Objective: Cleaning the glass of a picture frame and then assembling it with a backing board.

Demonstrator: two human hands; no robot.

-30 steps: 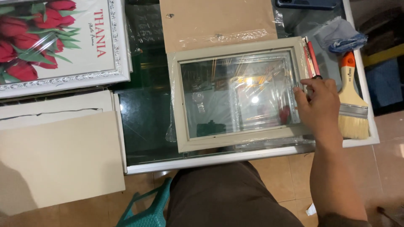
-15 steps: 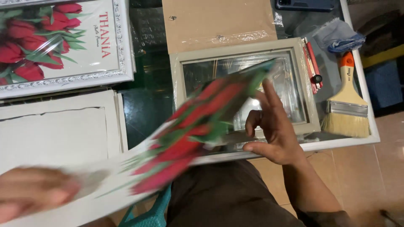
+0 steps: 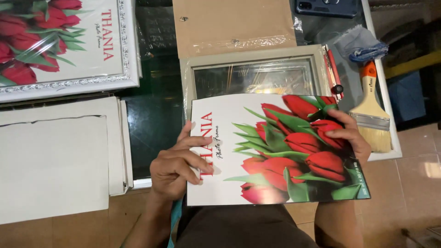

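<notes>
Framing workshop (picture frames [image 3: 257, 76], paintbrush [image 3: 371, 112]).

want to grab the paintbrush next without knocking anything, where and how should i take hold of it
Take the paintbrush by its orange and pale wooden handle, probably coming from the right, where the table edge leaves open room. It lies flat with the handle pointing away from the person and the bristles toward them. The red utility knife lies on its left and the blue cloth past the handle tip.

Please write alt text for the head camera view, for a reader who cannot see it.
Both hands, left hand and right hand, hold a printed sheet of red tulips over an empty pale picture frame on a glass table. A paintbrush lies to the right, a framed tulip print upper left.
</notes>
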